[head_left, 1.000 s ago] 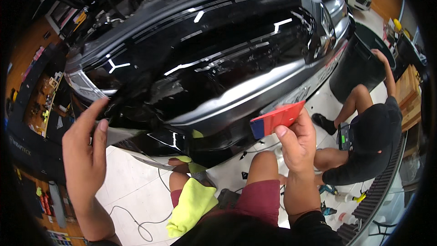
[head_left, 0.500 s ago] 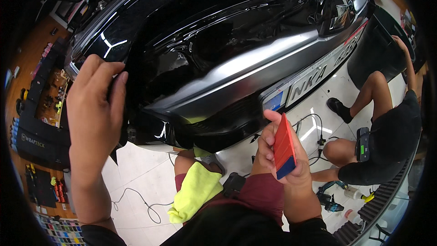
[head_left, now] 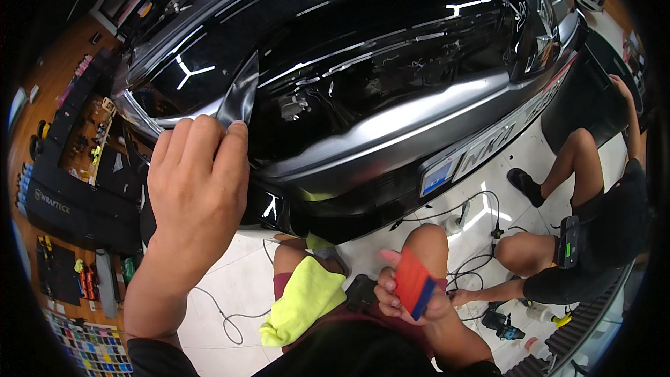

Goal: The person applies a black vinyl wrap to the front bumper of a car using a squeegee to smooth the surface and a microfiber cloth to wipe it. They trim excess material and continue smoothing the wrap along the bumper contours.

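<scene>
Glossy black film (head_left: 241, 94) rises in a folded flap over the car's rear panel. At the lower end of that flap, my left hand (head_left: 199, 188) is closed with the fingers pinched on it; the fingertips are partly hidden. A flat red squeegee (head_left: 413, 281) with a dark blue edge sits in my right hand (head_left: 436, 305), low in front of my knee and apart from the car. Below the film runs the silver-grey bumper (head_left: 419, 108) with a plate (head_left: 488, 143) mounted on it.
A yellow-green cloth (head_left: 305, 300) lies over my thigh. On the right a person (head_left: 593, 223) crouches beside a dark bin (head_left: 583, 101). Cables (head_left: 499, 202) and a power tool (head_left: 504, 323) lie on the tiled floor. A black workbench (head_left: 77, 213) stands at the left.
My left hand has moved right, and a lifted film flap now shows above it. My right hand has dropped and shifted left with the squeegee. The view has shifted slightly.
</scene>
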